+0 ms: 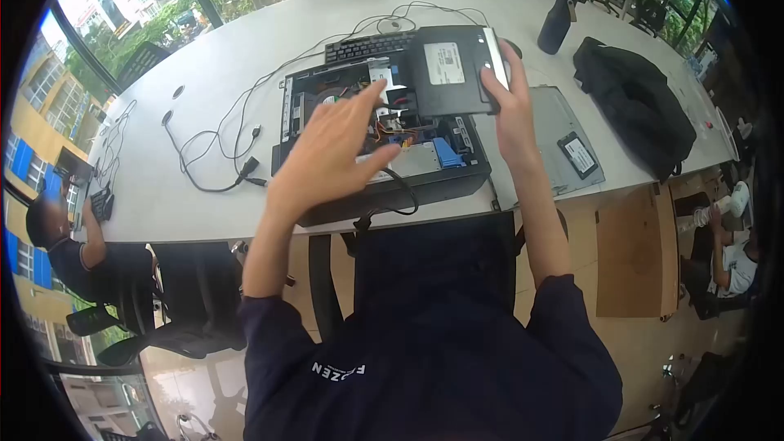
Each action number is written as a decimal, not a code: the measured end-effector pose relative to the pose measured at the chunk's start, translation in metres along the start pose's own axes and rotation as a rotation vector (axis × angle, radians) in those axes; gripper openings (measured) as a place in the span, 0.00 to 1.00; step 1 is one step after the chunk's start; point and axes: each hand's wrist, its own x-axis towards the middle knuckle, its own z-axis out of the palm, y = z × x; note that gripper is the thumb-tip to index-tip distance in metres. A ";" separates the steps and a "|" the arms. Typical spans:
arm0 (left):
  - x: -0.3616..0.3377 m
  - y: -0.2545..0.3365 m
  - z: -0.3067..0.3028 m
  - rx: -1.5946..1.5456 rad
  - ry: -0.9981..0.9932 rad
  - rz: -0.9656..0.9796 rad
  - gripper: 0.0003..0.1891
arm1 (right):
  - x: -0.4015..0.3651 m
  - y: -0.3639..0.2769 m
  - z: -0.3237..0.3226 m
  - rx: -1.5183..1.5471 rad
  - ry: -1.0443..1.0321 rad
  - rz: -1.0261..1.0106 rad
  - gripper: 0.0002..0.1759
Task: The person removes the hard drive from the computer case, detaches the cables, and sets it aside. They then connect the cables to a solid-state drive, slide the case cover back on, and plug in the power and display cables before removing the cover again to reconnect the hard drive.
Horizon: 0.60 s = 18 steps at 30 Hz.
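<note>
Holding a black drive (445, 98) in the right hand's (514, 106) grip, upper centre; spreading the left hand (322, 151), grip released, above an open computer (441, 188).

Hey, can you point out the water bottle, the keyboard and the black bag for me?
Bottle (556, 26): head view, mid-body.
Keyboard (359, 48): head view, its keys.
Black bag (641, 102): head view, middle of its fabric.

The flat black drive (452, 96), white-labelled and silver-edged, is raised at the two o'clock corner of the open black computer case (457, 187).
</note>
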 end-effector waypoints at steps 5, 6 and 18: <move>0.045 -0.036 -0.009 0.017 0.080 0.035 0.30 | 0.034 0.016 -0.006 -0.213 0.041 0.146 0.31; 0.056 -0.042 -0.010 0.005 0.052 0.015 0.28 | 0.034 0.019 0.003 -0.241 0.069 0.131 0.31; 0.103 -0.086 0.045 0.042 -0.225 0.160 0.41 | 0.045 0.060 0.004 -0.530 -0.061 0.167 0.35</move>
